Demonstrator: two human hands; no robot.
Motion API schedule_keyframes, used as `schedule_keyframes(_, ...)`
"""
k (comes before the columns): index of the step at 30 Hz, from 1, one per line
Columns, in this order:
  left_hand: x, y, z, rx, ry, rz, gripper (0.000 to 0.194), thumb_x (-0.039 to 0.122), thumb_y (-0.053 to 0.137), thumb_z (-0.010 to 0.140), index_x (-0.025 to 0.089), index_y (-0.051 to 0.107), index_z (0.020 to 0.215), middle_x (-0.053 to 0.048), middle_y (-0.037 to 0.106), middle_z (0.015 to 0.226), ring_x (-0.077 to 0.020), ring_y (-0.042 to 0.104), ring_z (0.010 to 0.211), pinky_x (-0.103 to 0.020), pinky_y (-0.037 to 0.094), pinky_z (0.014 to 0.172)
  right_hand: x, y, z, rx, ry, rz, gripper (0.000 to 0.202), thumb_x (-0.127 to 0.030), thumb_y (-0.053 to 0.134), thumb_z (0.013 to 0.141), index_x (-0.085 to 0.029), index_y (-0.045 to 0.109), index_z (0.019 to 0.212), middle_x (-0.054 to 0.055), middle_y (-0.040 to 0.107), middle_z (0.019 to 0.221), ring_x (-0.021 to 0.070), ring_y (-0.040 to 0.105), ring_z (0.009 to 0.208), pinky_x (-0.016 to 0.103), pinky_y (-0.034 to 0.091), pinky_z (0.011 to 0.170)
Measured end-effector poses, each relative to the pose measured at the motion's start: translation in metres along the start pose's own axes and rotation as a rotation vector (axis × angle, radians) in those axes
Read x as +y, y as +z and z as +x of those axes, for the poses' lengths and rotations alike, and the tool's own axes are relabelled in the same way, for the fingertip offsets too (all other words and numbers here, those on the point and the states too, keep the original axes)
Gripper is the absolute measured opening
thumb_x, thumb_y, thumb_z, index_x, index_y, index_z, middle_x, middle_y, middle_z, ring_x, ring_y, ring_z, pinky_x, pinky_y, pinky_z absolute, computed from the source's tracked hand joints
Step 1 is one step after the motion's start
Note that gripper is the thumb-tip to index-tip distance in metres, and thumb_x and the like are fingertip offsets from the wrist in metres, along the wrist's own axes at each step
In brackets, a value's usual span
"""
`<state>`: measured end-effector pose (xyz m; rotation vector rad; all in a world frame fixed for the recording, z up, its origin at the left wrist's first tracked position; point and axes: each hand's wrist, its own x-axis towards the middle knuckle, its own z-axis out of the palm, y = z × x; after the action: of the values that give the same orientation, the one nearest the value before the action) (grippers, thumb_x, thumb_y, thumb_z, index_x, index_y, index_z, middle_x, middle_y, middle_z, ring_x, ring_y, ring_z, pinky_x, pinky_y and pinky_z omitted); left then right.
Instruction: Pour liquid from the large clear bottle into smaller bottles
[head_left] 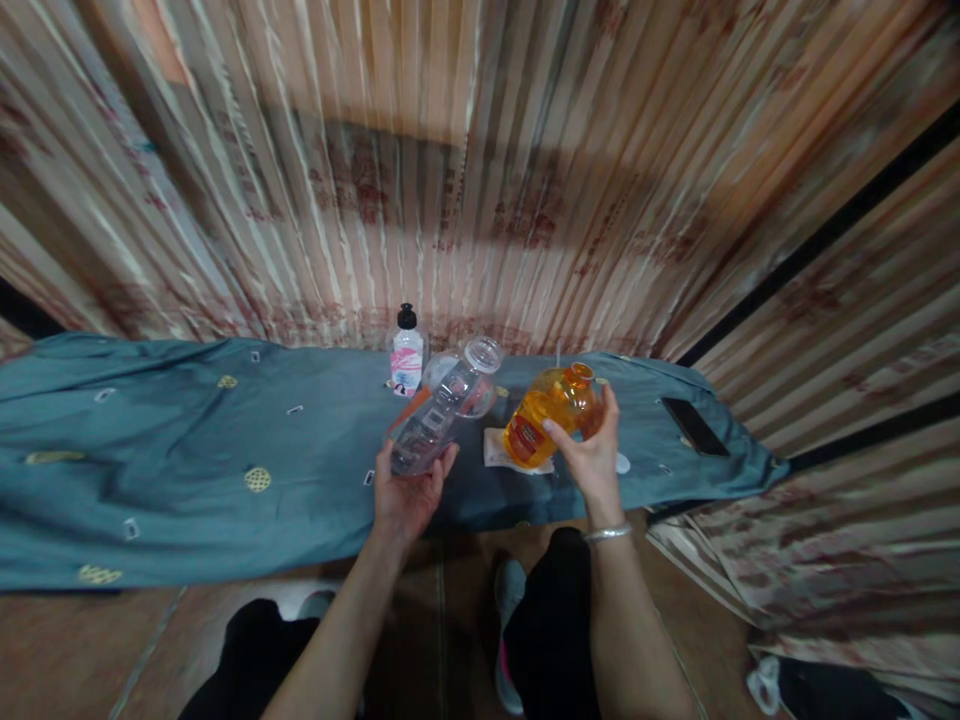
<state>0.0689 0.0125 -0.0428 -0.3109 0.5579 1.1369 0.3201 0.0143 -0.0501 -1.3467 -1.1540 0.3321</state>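
While clear bottle [436, 418] leans, left hand [409, 500] cups base.

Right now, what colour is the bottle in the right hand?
Amber-orange bottle; it shows best in the head view.

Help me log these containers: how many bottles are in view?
3: a clear bottle in the left hand, an orange bottle in the right hand, a black-capped bottle standing on the cloth. Another may be hidden behind the clear bottle.
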Motion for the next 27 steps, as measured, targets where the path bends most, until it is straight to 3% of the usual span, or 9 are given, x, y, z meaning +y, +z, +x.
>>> schedule_keyframes(3,0.0,0.0,0.0,-0.001,-0.002,0.005,0.052,0.049,0.047,0.1,0.015,0.059,0.138,-0.018,0.073,0.106,-0.0287,0.075,0.098,-0.021,0.06,0.053,-0.012,-0.008,0.002,0.069,-0.061,-0.094,0.114,-0.063,0.08,0.072,-0.019,0.021,0.159,0.021,0.035,0.163,0.0342,0.039,0.15,0.056,0.035,0.122)
schedule_keyframes(7,0.002,-0.003,0.001,-0.015,0.005,0.011,0.053,0.049,0.046,0.101,0.014,0.059,0.138,-0.018,0.073,0.103,-0.0283,0.075,0.095,-0.021,0.06,0.054,-0.056,-0.017,-0.009,0.228,-0.28,-0.334,0.103,-0.058,0.08,0.077,-0.021,0.028,0.158,0.018,0.034,0.164,0.0358,0.029,0.155,0.062,0.024,0.126)
schedule_keyframes(10,0.003,-0.007,0.005,-0.036,0.013,0.022,0.053,0.048,0.048,0.1,0.012,0.059,0.137,-0.019,0.074,0.102,-0.0287,0.076,0.092,-0.023,0.06,0.053,-0.088,0.002,-0.034,0.081,-0.391,-0.279,0.094,-0.05,0.079,0.082,-0.023,0.03,0.158,0.016,0.046,0.157,0.0325,0.044,0.147,0.057,0.036,0.122)
schedule_keyframes(12,0.003,-0.01,0.009,-0.054,0.041,0.026,0.052,0.045,0.05,0.098,0.012,0.06,0.137,-0.018,0.075,0.1,-0.0283,0.076,0.088,-0.025,0.061,0.054,-0.096,0.03,-0.053,-0.113,-0.288,-0.162,0.09,-0.045,0.08,0.081,-0.023,0.034,0.156,0.015,0.051,0.154,0.0315,0.049,0.143,0.055,0.04,0.12)
schedule_keyframes(15,0.002,-0.016,0.016,-0.088,0.136,0.015,0.046,0.039,0.051,0.098,0.018,0.061,0.138,-0.011,0.078,0.096,-0.0245,0.076,0.081,-0.032,0.064,0.068,-0.088,0.08,-0.07,-0.308,-0.012,0.011,0.105,-0.041,0.089,0.067,-0.021,0.034,0.154,0.016,0.051,0.154,0.032,0.05,0.143,0.05,0.043,0.118)
schedule_keyframes(17,0.003,-0.021,0.02,-0.104,0.162,0.014,0.048,0.038,0.053,0.097,0.015,0.061,0.138,-0.012,0.079,0.096,-0.0244,0.077,0.079,-0.034,0.064,0.072,-0.078,0.11,-0.072,-0.399,0.126,0.125,0.105,-0.038,0.092,0.06,-0.021,0.038,0.149,0.013,0.065,0.139,0.0296,0.063,0.128,0.045,0.053,0.108)
schedule_keyframes(21,0.014,-0.03,0.026,-0.134,0.198,0.0,0.048,0.031,0.061,0.092,0.016,0.062,0.137,-0.01,0.08,0.098,-0.0215,0.077,0.079,-0.03,0.062,0.073,-0.069,0.146,-0.063,-0.393,0.259,0.165,0.085,-0.034,0.092,0.06,-0.021,0.051,0.133,0.009,0.075,0.119,0.0271,0.074,0.107,0.04,0.06,0.092)
schedule_keyframes(27,0.03,-0.031,0.02,-0.142,0.281,-0.055,0.041,0.03,0.056,0.097,0.021,0.063,0.136,-0.006,0.08,0.096,-0.0188,0.077,0.08,-0.028,0.061,0.076,-0.083,0.168,-0.053,-0.446,0.28,0.05,0.07,-0.032,0.092,0.058,-0.021,0.056,0.117,0.007,0.076,0.113,0.0261,0.075,0.101,0.037,0.06,0.086)
